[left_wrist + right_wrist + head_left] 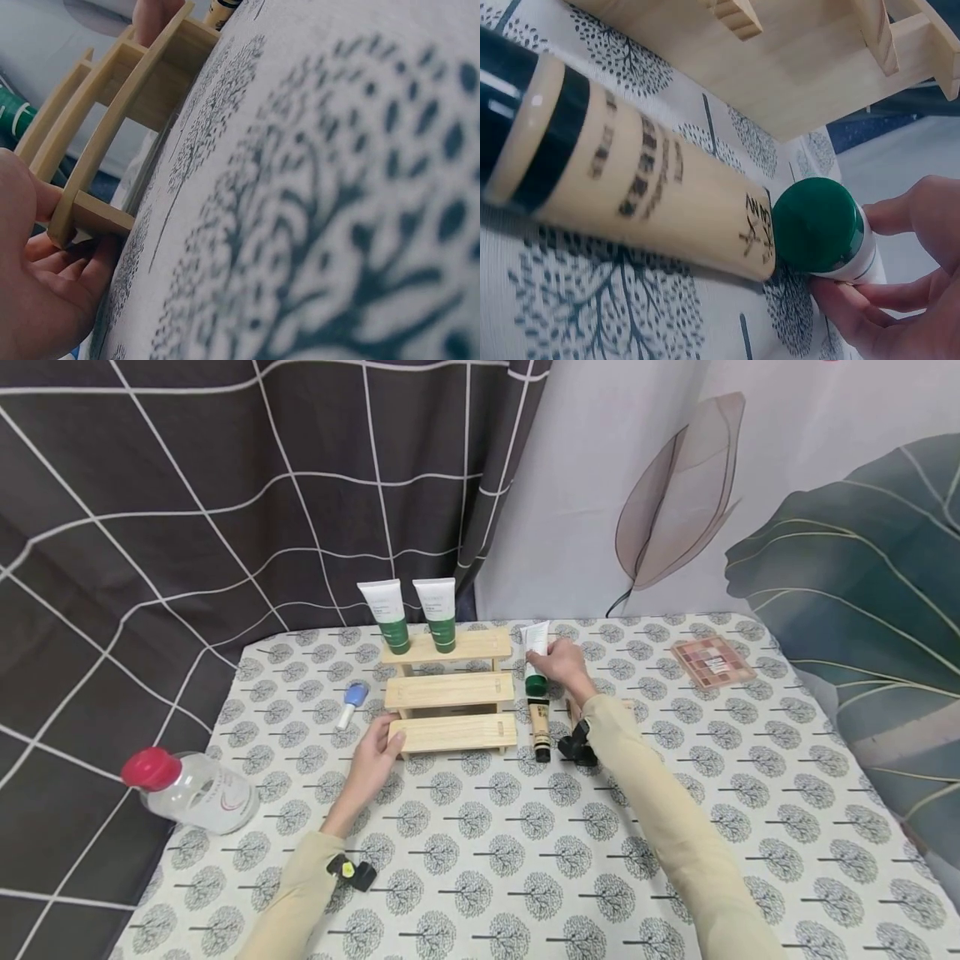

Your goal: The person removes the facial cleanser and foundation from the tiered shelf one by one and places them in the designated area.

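A three-step wooden rack (pixel 450 691) stands near the middle of the table. At the left end of its lowest step, my left hand (pixel 372 756) grips the board, thumb on top and fingers underneath in the left wrist view. My right hand (pixel 564 664) holds a white squeeze tube (pixel 536 639) with a green cap (pixel 815 225), just right of the rack. Its thumb and fingers sit on opposite sides of the tube. Directly in front of that cap lies a beige tube (pixel 540 727) with a black cap. Two similar white-and-green tubes (pixel 387 614) stand cap-down on the top step.
Left of the rack lies a small blue-and-white item (pixel 351 702). A clear bottle with a red cap (pixel 202 793) is at the table's left edge. An eyeshadow palette (pixel 712 662) lies at the back right. Curtains (pixel 300 510) hang behind the table.
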Demonstrator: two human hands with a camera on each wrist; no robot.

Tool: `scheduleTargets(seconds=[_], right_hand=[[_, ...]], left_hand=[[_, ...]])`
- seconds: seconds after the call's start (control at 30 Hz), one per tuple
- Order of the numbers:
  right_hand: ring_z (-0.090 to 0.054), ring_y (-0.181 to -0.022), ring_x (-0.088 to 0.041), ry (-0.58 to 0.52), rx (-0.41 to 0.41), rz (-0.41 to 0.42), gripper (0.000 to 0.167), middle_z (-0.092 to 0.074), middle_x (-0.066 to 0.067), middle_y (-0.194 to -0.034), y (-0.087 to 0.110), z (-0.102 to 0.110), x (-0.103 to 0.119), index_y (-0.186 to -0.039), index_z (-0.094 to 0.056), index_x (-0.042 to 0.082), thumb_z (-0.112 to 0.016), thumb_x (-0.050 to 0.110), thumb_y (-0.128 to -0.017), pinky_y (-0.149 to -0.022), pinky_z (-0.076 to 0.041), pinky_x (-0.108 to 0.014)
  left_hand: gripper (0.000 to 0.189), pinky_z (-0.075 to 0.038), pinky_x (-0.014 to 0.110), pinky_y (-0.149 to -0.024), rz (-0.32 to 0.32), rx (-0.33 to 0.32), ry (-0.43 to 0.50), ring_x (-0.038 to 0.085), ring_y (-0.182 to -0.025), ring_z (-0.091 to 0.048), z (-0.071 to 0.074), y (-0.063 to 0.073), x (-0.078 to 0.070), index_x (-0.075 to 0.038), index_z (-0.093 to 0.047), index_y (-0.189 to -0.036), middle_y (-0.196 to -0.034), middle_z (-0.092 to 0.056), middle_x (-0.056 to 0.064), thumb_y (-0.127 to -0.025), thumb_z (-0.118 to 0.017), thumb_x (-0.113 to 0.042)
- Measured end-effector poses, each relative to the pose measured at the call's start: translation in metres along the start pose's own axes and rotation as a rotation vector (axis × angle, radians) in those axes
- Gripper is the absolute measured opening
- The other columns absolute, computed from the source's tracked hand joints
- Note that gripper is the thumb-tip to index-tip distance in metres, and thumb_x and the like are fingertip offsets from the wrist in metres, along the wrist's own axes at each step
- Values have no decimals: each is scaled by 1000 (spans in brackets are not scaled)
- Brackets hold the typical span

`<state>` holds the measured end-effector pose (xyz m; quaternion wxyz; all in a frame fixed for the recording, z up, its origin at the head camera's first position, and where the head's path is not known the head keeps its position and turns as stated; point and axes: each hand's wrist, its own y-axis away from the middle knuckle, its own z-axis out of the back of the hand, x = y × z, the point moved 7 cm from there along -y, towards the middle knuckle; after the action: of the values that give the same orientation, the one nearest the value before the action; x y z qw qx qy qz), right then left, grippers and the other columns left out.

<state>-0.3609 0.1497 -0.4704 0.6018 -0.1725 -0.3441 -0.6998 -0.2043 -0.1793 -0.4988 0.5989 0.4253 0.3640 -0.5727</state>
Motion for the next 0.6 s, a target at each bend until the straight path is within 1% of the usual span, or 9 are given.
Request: scheduleTargets(seconds=[0.07, 0.17, 0.4, 0.6], right_hand=[[-30, -45, -8, 18, -5, 11, 52, -32, 8, -50, 0, 2, 0, -59, -39, 15, -62, 41, -98, -43, -27, -19], [-28, -45, -8, 34, -8, 23, 53, -31, 8, -48, 1, 4, -1, -58, -38, 15, -61, 40, -99, -44, -26, -19], [-29, -44, -8, 29, -16, 45, 54, -31, 8, -47, 0, 6, -2, -56, -38, 15, -61, 39, -99, -45, -28, -19], [-32, -45, -8, 4, 5, 18, 51, -37, 7, -49, 2, 7, -5, -59, -40, 15, -60, 37, -100, -42, -28, -19]], left_hand=[[45, -45, 42, -118, -1, -5, -2, 38, -142, -46, 0, 0, -1, -4, -41, -148, -154, -45, 25, -108, -49, -22], [44, -46, 42, -117, -4, -10, 0, 39, -141, -48, 1, 0, -3, -3, -42, -147, -152, -46, 26, -107, -49, -20], [43, -46, 40, -117, 13, -15, 29, 37, -141, -49, -1, 1, -4, -3, -42, -147, -152, -47, 23, -107, -49, -18], [45, -46, 39, -117, 22, -13, 46, 37, -141, -49, -1, 1, -4, -3, -41, -149, -153, -46, 23, -107, -49, -18]])
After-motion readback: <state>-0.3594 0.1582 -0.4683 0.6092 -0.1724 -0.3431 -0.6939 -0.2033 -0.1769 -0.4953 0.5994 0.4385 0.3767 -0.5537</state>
